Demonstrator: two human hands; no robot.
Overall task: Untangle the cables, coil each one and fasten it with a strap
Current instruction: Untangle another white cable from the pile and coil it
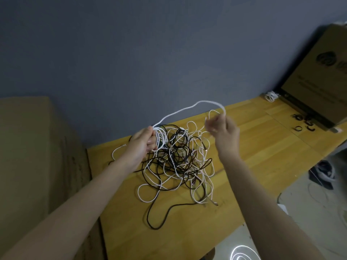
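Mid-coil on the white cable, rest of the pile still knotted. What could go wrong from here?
1. The left hand grips the white coil right above the tangled pile; a loop could snag on a dark cable and drag it along.
2. The right hand is blurred, holding the free white strand; a loose pinch may let it slip and the coil could spring open.
3. The straps lie far off by the cardboard box; reaching for one may loosen the coil.

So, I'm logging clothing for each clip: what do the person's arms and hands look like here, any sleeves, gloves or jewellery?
Both forearms are bare, with no sleeves in view. The left hand and right hand wear no gloves; no watch or bracelet shows. The right hand is motion-blurred, so rings cannot be ruled out.
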